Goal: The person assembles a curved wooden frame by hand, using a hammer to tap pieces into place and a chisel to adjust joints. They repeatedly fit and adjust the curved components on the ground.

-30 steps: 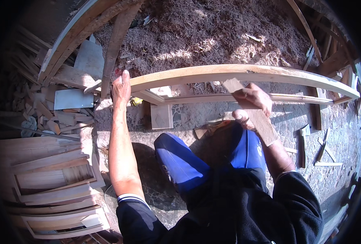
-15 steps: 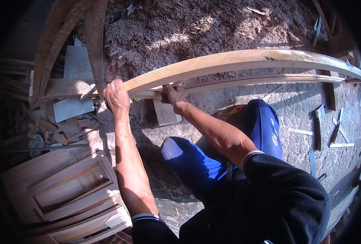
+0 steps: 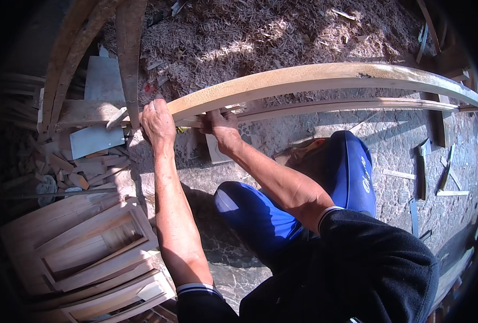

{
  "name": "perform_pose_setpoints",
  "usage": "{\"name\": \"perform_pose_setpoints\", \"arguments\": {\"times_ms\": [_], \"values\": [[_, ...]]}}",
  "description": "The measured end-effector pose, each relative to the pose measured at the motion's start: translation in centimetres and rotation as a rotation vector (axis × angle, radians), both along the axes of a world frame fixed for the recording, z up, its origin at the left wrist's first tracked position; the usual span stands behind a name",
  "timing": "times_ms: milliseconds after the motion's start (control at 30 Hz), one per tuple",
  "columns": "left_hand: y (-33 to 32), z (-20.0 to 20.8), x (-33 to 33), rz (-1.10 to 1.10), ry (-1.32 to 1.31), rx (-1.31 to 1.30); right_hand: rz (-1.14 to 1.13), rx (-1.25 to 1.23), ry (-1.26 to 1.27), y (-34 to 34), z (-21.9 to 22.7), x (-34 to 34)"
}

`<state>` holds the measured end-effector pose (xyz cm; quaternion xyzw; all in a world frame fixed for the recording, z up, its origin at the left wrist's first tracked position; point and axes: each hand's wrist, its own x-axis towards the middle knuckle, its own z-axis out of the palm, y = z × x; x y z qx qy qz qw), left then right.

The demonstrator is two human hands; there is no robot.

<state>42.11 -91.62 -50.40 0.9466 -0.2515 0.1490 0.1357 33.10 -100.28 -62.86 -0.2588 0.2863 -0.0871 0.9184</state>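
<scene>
A long wooden beam (image 3: 303, 78) stretches from the left middle to the far right, appearing curved in this view. My left hand (image 3: 159, 123) is closed around its left end. Just right of it, my right hand (image 3: 222, 129) reaches under the beam with curled fingers, beside a thinner wooden rail (image 3: 335, 107) that runs below the beam. Shadow covers those fingertips, so what they grip is hidden. A small wooden block (image 3: 217, 151) shows partly behind my right wrist.
Wood shavings (image 3: 239, 37) are heaped beyond the beam. Upright timbers (image 3: 128, 59) stand at the left, above offcuts (image 3: 91, 168) and panelled wooden frames (image 3: 96, 245). A pale sheet (image 3: 97, 141) lies among them. Wood strips (image 3: 399, 174) and tools (image 3: 422, 169) lie on the floor at right.
My right hand has slid left along the underside of the beam, closer to my left hand. My left hand and the beam's near end have shifted slightly right.
</scene>
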Motion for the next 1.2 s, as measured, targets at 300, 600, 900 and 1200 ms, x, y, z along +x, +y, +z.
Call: {"name": "perform_pose_setpoints", "arguments": {"times_ms": [300,600,900,1200], "values": [[0.9,-0.9,0.8,0.009,-0.052,0.094,0.043,0.636,-0.275,0.0,1.2,0.0],[-0.6,0.3,-0.3,0.089,0.002,-0.04,0.09,0.195,0.018,-1.6,-9.8,-0.2],[0.4,-0.3,0.2,-0.069,-0.25,0.272,0.123,-0.227,0.055,-0.8,-12.2,0.3],[-0.2,0.5,-1.0,0.059,0.034,-0.002,0.405,-1.32,0.313,-5.9,-9.4,-1.0]]}}
